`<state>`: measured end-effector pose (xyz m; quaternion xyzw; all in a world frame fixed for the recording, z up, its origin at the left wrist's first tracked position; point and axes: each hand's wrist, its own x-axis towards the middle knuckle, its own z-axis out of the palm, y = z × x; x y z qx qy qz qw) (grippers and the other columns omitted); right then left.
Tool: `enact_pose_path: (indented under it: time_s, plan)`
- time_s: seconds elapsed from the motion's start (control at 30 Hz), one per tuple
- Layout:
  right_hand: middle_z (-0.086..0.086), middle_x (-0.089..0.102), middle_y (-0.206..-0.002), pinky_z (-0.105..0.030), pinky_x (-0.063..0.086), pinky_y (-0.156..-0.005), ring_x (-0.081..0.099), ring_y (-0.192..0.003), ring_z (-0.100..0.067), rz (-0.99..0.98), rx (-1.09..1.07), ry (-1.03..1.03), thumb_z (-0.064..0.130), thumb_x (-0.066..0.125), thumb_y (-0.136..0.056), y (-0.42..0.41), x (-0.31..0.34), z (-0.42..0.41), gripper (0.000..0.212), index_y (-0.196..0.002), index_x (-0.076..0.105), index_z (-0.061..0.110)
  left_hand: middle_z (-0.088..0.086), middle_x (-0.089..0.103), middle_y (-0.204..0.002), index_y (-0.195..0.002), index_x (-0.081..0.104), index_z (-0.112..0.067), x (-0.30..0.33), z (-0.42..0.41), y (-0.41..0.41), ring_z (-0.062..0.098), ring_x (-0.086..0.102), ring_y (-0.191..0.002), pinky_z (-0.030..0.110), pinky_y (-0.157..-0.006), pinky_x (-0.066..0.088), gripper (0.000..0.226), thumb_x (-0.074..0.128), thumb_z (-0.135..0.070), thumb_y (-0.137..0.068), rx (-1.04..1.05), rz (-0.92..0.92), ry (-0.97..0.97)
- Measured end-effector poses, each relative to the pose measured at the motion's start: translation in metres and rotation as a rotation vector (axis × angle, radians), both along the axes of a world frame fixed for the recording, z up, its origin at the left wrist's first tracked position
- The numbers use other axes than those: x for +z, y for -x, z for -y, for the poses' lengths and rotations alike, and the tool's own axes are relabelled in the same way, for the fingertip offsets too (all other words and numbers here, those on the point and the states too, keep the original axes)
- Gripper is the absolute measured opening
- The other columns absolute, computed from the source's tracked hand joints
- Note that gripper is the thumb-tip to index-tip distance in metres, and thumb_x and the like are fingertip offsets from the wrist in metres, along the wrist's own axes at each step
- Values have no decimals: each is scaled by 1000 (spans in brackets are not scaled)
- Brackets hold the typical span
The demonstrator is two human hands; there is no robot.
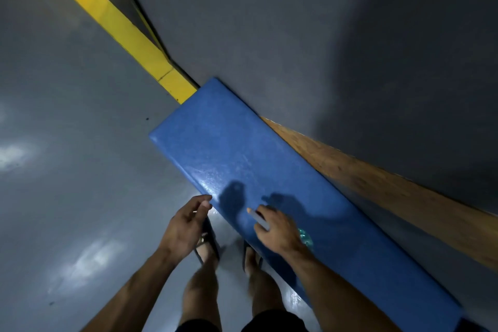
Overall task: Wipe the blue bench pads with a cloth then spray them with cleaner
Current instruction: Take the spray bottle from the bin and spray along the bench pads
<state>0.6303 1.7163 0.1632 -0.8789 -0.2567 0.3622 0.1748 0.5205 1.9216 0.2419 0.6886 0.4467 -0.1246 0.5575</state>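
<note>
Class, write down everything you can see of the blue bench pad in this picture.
The blue bench pad is a long rectangular cushion with rounded corners, covered in what looks like shiny textured vinyl. It runs diagonally along a grey wall, with a wooden strip behind it. Its surface glistens as if damp. The right hand, holding a small whitish object with an orange tip, sits over it, perhaps pressing a greenish cloth. The left hand is at its front edge. Hand shadows fall on it.
</note>
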Motion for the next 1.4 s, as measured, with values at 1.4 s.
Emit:
enact_pose_path:
  time_s: [1.4]
  plan:
    - [-3,71,-89,-32,47,-74,67,-88,-29,15,-504,44,33,63,-85,49,0,-203,14,-85,64,19,-14,72,-106,-106,60,-52,-36,-219,29,8,65,-103,34,-91,49,27,45,-59,-85,-128,19,34]
